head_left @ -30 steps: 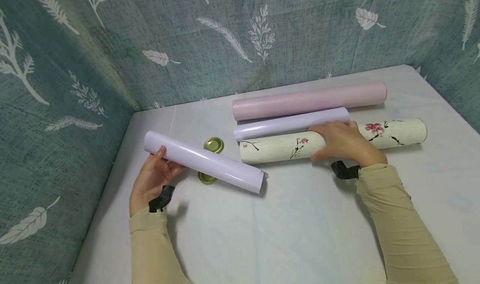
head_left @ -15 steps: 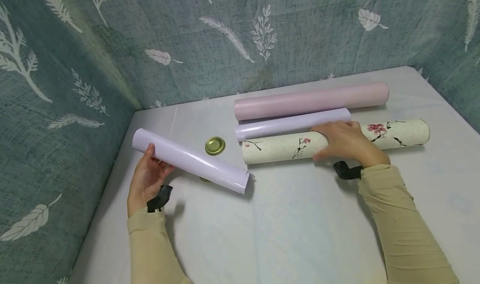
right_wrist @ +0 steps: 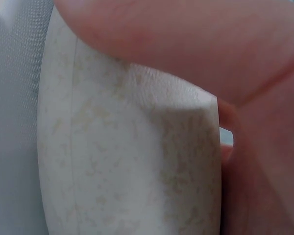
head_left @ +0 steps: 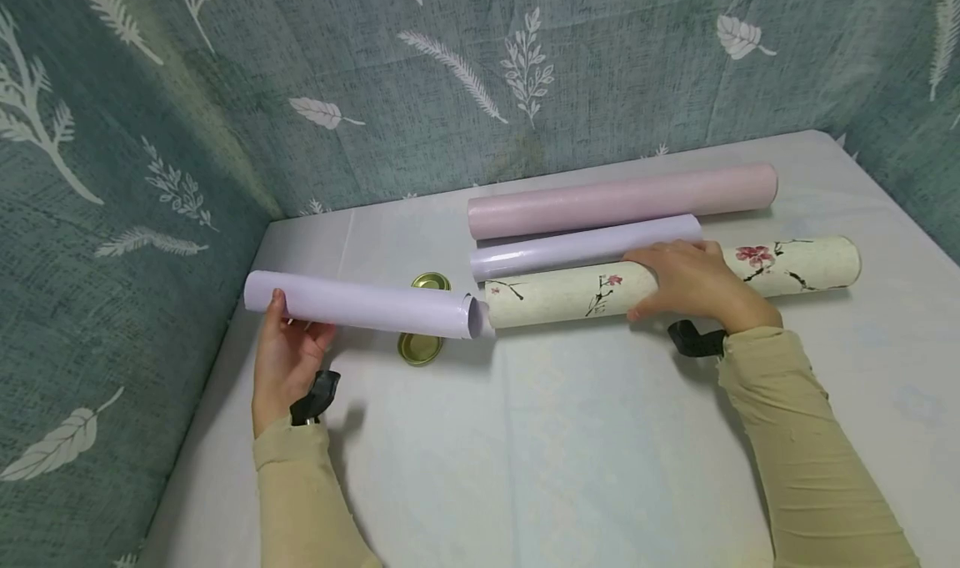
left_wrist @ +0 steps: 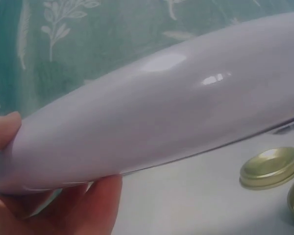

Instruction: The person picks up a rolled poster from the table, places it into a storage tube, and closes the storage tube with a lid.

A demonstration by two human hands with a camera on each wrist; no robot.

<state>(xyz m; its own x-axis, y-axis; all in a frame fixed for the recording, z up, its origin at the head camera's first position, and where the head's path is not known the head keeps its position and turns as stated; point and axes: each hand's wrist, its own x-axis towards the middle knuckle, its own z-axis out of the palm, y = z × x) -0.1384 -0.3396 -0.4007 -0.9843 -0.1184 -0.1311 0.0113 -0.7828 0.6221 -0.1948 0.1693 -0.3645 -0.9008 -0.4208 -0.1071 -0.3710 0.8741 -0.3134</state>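
Note:
My left hand [head_left: 285, 351] grips the left end of a glossy lilac paper roll [head_left: 360, 306], held level just above the table. The roll's right end meets the open left end of a cream tube with a plum-blossom print [head_left: 555, 294]. My right hand [head_left: 690, 283] is wrapped over the middle of that tube, which lies on the table. In the left wrist view the lilac roll [left_wrist: 176, 112] fills the frame above my thumb and fingers. The right wrist view is filled by the cream tube [right_wrist: 127, 176] under my fingers [right_wrist: 186, 44].
Behind the cream tube lie a second lilac roll [head_left: 585, 247] and a longer pink tube [head_left: 622, 199]. Two gold lids [head_left: 420, 347] [left_wrist: 270, 167] sit under the held roll. White cloth covers the table [head_left: 585, 451]; leaf-print fabric walls [head_left: 135, 134] close in left and back.
My left hand swung the lilac roll from a slant to level and moved it left, so its right end now meets the cream tube's mouth. The right hand stayed in place.

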